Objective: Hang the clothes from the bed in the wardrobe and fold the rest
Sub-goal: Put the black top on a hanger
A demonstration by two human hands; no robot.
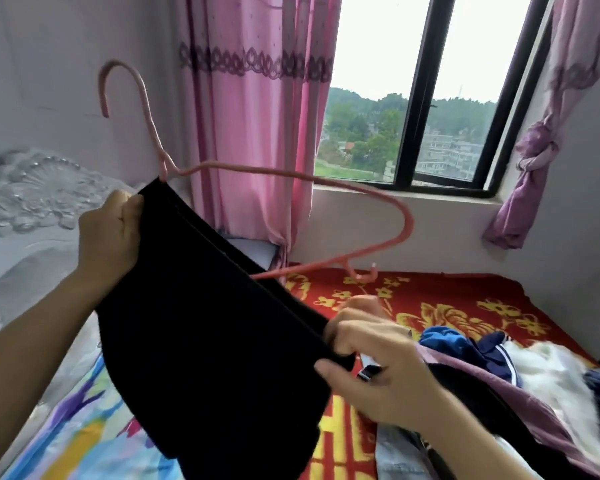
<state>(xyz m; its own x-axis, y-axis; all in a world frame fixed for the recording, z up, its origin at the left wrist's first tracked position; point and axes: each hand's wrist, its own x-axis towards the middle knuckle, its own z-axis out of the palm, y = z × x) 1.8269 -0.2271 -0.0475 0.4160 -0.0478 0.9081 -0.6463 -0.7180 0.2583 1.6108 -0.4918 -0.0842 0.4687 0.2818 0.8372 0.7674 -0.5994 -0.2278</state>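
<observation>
A person is putting a black cloth [201, 323] on a pink hanger [326, 183], held up over the bed [465, 299]. The left hand [110, 233] is closed tight on the top corner of the black cloth, right by the neck of the hanger, and it may be holding the hanger there too, but I cannot tell. The right hand [378, 362] pinches the other end of the cloth's top edge with its fingers, and the thumb sticks out loose. The cloth hangs down between the two hands. One arm of the hanger pokes out free on the far side, with nothing on it. More clothes [520, 368] lie in a heap on the bed, near the right hand. I think the step is getting the cloth onto the hanger. Next, the cloth should sit straight so it will not slip off, and then it can go to the wardrobe, which I cannot see here
</observation>
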